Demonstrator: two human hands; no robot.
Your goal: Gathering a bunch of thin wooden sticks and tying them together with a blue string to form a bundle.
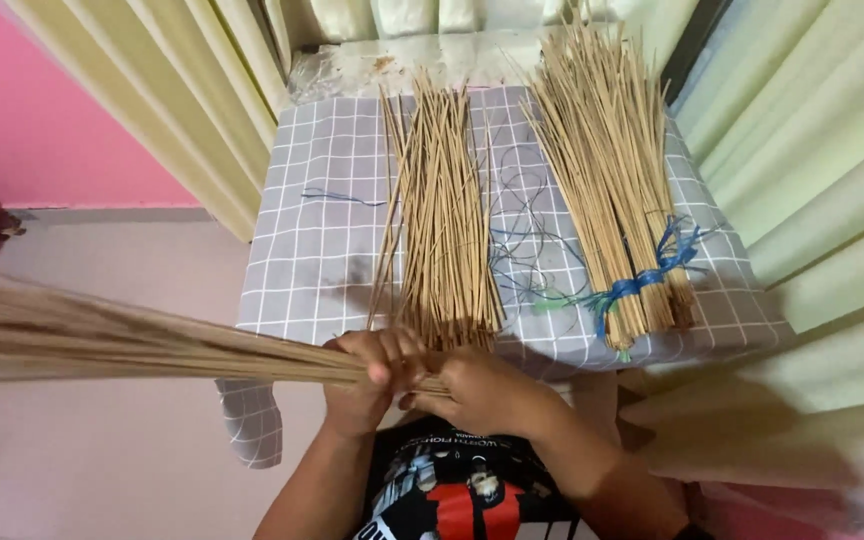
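Note:
My left hand (pixel 370 378) is closed around the base of a thick bundle of thin tan sticks (pixel 102 338) that fans out far to the left, blurred. My right hand (pixel 480 390) grips the same bundle's end just beside the left hand, fingers curled over it. Both hands sit at the near edge of a small table covered with a grey checked cloth (pixel 302 250). A loose pile of the same sticks (pixel 442 220) lies on the cloth right above my hands. A second pile (pixel 607 170), tied with blue string (pixel 642 280), lies on the right.
Loose blue and green threads (pixel 527 250) trail across the cloth between the two piles. Pale yellow curtains (pixel 182 90) hang behind and to the right of the table. A pink wall (pixel 32 100) and pale floor (pixel 102 460) lie to the left.

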